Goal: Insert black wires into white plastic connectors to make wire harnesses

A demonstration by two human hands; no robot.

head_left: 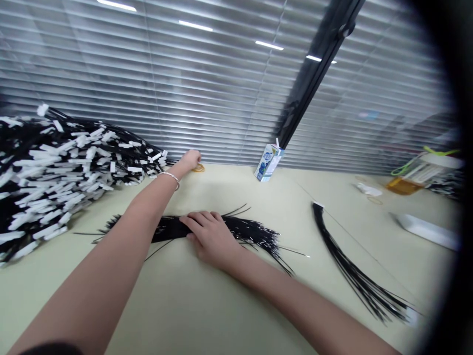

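A bundle of thin black wires [251, 230] lies across the table in front of me, its ends fanned out and a few strands sticking loose. My right hand [212, 236] is closed over its middle, pressing it against the tabletop. Further back, near the blinds, my left hand [190, 159] is stretched out with curled fingers at a small pile of yellow rubber bands [198, 168]. Its fingertips are partly hidden behind the hand. My left forearm passes over the left part of the wire bundle and covers some of it.
A large heap of black wires with white connectors [62, 172] fills the left side. At the back stands a drink carton [269, 161]. To the right lie a thinner wire bunch [347, 261], a white object [428, 231] and a container of amber liquid [406, 183]. Blinds [207, 98] border the table.
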